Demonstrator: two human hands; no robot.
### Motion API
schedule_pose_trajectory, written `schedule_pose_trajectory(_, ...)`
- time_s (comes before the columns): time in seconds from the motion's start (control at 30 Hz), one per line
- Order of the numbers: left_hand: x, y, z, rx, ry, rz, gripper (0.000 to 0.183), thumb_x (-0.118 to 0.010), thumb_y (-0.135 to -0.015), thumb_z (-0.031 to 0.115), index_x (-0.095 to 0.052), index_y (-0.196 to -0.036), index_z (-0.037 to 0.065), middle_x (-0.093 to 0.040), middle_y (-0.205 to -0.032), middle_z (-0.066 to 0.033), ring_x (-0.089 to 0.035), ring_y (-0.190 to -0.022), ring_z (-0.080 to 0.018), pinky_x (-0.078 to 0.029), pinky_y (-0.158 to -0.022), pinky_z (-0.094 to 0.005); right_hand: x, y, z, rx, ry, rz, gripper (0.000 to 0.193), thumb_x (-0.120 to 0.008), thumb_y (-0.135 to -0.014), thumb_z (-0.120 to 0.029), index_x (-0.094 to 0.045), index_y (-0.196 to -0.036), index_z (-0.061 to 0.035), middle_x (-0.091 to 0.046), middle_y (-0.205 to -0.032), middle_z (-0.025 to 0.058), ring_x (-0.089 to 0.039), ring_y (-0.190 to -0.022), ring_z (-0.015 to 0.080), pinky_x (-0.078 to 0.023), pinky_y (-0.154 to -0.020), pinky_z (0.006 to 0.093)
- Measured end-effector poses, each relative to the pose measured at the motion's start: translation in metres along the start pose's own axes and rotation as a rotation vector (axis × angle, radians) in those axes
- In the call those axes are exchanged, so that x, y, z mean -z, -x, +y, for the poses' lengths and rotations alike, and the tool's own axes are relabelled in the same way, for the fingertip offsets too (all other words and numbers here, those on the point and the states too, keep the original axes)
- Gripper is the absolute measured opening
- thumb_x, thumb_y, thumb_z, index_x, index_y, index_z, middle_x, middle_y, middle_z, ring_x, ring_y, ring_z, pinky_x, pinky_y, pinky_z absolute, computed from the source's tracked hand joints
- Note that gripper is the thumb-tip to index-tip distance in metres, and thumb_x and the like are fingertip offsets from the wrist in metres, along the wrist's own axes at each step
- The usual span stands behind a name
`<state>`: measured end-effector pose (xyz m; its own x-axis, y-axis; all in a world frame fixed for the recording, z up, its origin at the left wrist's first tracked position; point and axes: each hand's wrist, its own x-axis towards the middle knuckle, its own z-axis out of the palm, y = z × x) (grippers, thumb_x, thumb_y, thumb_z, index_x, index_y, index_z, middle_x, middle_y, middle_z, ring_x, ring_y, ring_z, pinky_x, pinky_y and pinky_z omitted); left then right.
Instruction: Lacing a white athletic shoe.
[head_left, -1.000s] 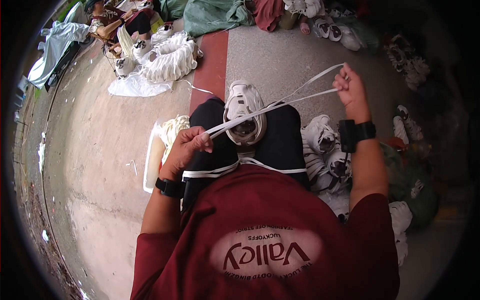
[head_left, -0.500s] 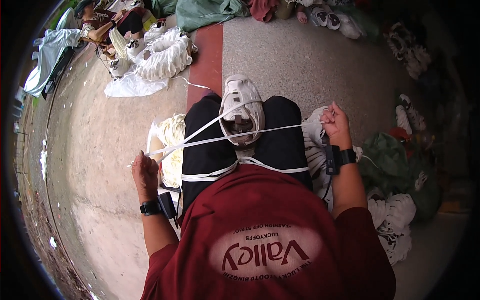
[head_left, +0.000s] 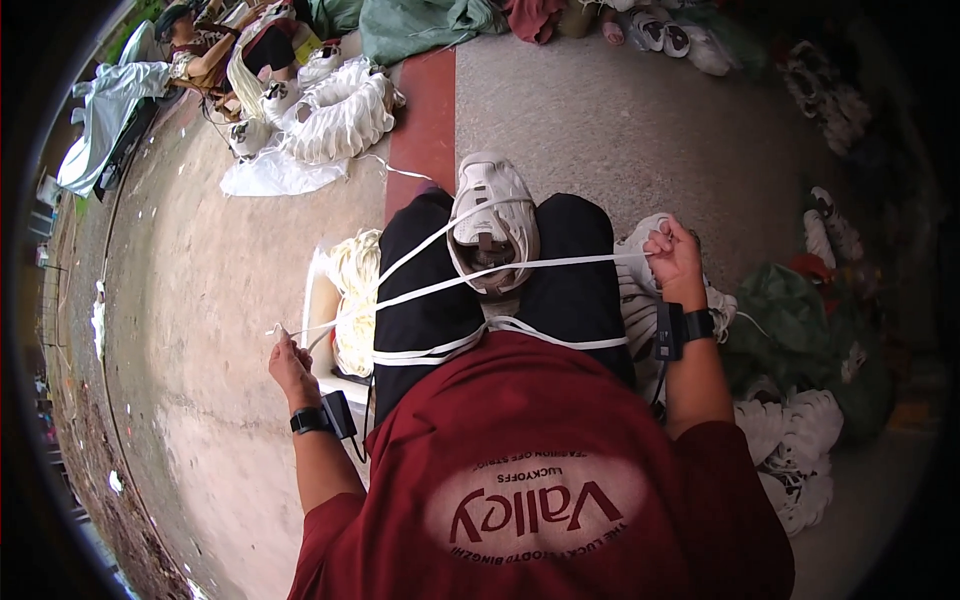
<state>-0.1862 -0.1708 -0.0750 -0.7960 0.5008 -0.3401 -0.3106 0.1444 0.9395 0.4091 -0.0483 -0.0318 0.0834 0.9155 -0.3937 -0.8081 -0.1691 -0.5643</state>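
A beige-white sneaker point(head_left: 488, 215) stands between my knees, its toe pointing away from me. White shoelace point(head_left: 440, 287) runs from the shoe to the left, and one strand stretches taut across it from side to side. My left hand point(head_left: 292, 370) pinches the lace out to the left, with a short tip poking past the fingers. Over on the right, my right hand point(head_left: 676, 262) is closed on the other end, beside a stack of white shoes point(head_left: 637, 300). More white laces point(head_left: 430, 355) lie across my thighs.
A tub point(head_left: 318, 300) by my left knee holds a bundle of cream laces point(head_left: 355, 285). Shoes strung in a ring point(head_left: 345, 115) lie at far left near a seated person point(head_left: 215, 60). Green sacks point(head_left: 775, 310) and more white shoes point(head_left: 800, 450) lie to the right.
My left hand has come slightly closer to my body and my right hand a little lower. The lace stays stretched between them. The whole view has shifted slightly.
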Motion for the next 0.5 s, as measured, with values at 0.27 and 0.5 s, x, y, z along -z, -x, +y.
schedule_pose_trajectory(0.27, 0.003, -0.009, -0.025, -0.016, -0.288, -0.119, 0.013, -0.061, -0.086, 0.023, -0.058, -0.082, 0.010, -0.052, -0.068, 0.0013, -0.050, -0.058, -0.0083, -0.039, -0.049, -0.0220, 0.001, 0.004, 0.005, 0.021, 0.015, 0.099, 0.024, -0.051, -0.091, -0.022, -0.047, -0.071, -0.0091, -0.039, -0.061, -0.0016, -0.034, -0.047, 0.0093, -0.029, -0.049, 0.0256)
schedule_pose_trajectory(0.5, -0.112, 0.043, 0.026, -0.919, -0.670, -0.451, 0.035, -0.066, -0.076, 0.009, -0.054, -0.108, -0.001, -0.058, -0.106, -0.0178, -0.059, -0.089, -0.0309, -0.049, -0.072, -0.0349, -0.036, 0.016, 0.031, -0.059, 0.067, -0.059, 0.020, -0.053, -0.090, -0.020, -0.047, -0.074, -0.0088, -0.041, -0.064, -0.0017, -0.028, -0.042, 0.0069, -0.025, -0.044, 0.0233)
